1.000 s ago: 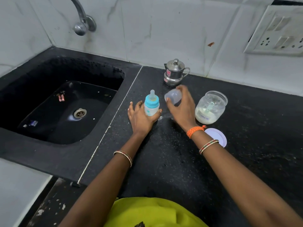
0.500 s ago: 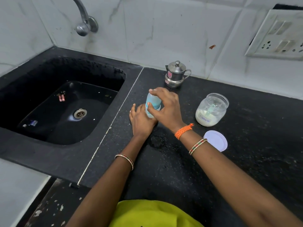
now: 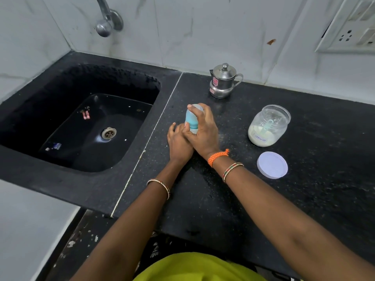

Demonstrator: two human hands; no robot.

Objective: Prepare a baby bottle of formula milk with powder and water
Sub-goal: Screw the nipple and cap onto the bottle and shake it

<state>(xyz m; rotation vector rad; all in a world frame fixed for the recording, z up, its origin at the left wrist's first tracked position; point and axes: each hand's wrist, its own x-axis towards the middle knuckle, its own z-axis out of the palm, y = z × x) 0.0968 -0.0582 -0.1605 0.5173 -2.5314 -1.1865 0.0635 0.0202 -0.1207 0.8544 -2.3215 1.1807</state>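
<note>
- Capping the baby bottle (image 3: 191,120) appears to be the step in hand. Head view: the bottle stands upright on the black speckled tabletop (image 3: 304,199), just right of the seam beside the sink (image 3: 60,159).
- The right hand (image 3: 203,132) is curled over the bottle from above and the right, fingers wrapped round a translucent domed cap (image 3: 197,108) seated over the blue collar; thumb and fingertips press on the cap.
- The left hand (image 3: 179,142) is closed round the bottle's lower body, partly beneath the right hand, steadying it. The hands touch.
- Key relation: the bottle's long axis is vertical and lies directly under the right palm, so pressing or twisting should act straight down that axis. Both hands are already on it.
- Materials: smooth plastic bottle; a clear glass jar (image 3: 268,126) of pale powder with a scoop inside, open, well to the right; its flat white lid (image 3: 272,164) lying near it; a polished steel lidded pot (image 3: 223,82) behind, by the tiled wall.
</note>
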